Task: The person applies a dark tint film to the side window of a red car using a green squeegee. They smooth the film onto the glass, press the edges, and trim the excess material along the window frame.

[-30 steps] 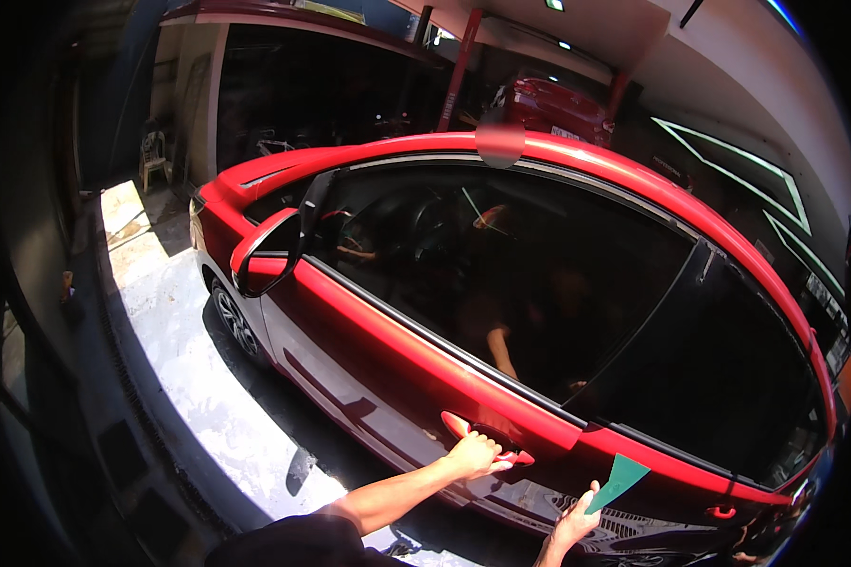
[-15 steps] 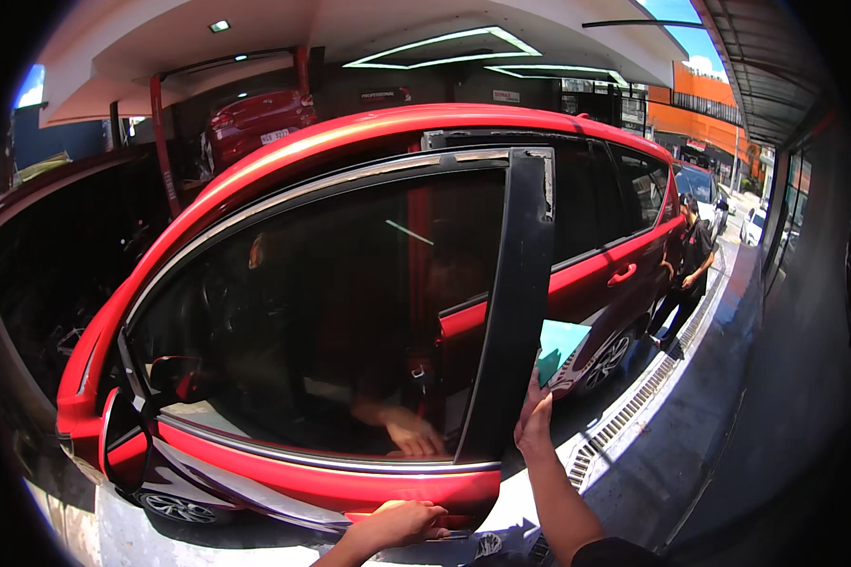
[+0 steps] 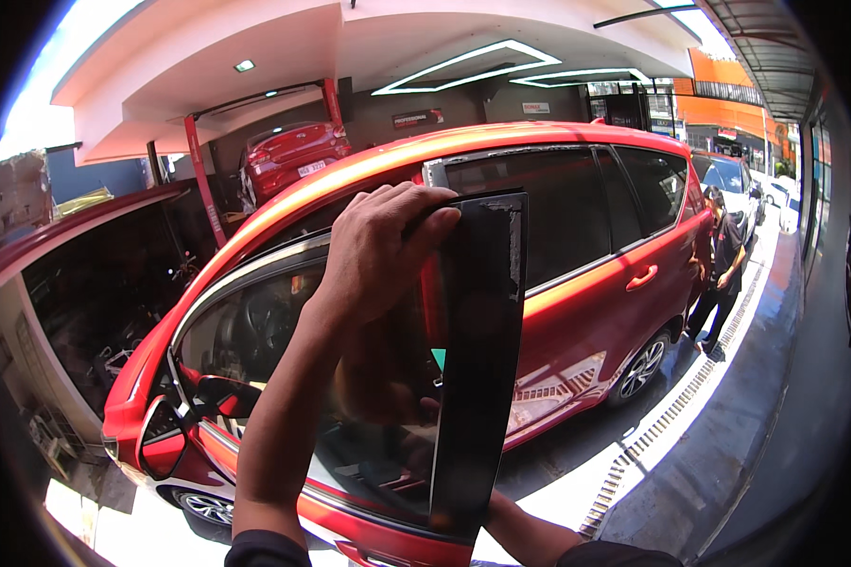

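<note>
My left hand (image 3: 383,231) is closed over the top rear corner of the open front door's window frame, its fingers over the edge and thumb on the near side. The red car door (image 3: 378,524) has a dark tinted window (image 3: 378,378) and a wide black pillar (image 3: 482,359) with grey residue near its top. My right forearm (image 3: 529,534) passes behind the pillar's lower end, which hides the right hand's fingers. A small patch of teal (image 3: 438,357) shows in the glass beside the pillar; whether it is seen through or reflected is unclear.
A side mirror (image 3: 164,437) juts out at the door's front. The red car's rear door (image 3: 577,331) lies beyond. At right, a person in dark clothes (image 3: 720,274) stands by the car's rear, near a floor grate (image 3: 648,439). Another red car (image 3: 293,161) is raised behind.
My left hand has gone from the door's lower part up to the frame's top corner. My right hand, which held a teal flat piece beside the pillar, has moved behind the door. The view has shifted.
</note>
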The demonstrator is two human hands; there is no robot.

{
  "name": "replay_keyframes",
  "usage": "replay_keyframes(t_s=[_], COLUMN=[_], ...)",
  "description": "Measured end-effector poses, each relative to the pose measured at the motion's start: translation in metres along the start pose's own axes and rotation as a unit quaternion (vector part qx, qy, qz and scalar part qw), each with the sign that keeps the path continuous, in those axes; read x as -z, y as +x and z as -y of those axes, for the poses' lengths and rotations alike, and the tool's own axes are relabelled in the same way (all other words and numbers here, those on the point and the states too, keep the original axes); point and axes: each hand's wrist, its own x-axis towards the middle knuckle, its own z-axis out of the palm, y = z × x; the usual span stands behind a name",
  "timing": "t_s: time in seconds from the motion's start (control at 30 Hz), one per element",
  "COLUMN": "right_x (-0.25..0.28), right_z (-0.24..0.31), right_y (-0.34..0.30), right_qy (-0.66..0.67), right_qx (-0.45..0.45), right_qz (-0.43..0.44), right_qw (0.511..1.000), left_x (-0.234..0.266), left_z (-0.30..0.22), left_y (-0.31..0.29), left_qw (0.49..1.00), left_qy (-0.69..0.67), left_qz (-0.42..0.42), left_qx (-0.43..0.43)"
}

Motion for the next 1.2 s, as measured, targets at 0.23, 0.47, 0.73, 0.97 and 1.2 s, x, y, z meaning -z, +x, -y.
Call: replay_keyframes(t_s=[0.23, 0.47, 0.73, 0.97, 1.2], right_x=[-0.009, -0.005, -0.017, 0.000, 0.018], right_z=[-0.033, -0.055, -0.035, -0.050, -0.088], right_y=[-0.019, -0.018, -0.027, -0.032, -0.021], right_qy=[0.150, 0.266, 0.135, 0.104, 0.132], right_qx=[0.041, 0.055, 0.149, 0.147, 0.126], right_qz=[0.003, 0.068, 0.080, 0.071, 0.064], right_qw=[0.988, 0.960, 0.976, 0.981, 0.981], left_x=[0.009, 0.004, 0.010, 0.006, 0.021], left_z=[-0.036, -0.044, -0.042, -0.050, -0.032], left_y=[-0.011, -0.023, -0.016, -0.011, -0.034], left_qw=[0.991, 0.981, 0.973, 0.966, 0.969], left_qy=[0.049, -0.128, 0.144, 0.194, -0.029], left_qz=[-0.056, -0.132, -0.135, -0.143, -0.219], left_qx=[0.115, 0.058, -0.116, -0.093, 0.114])
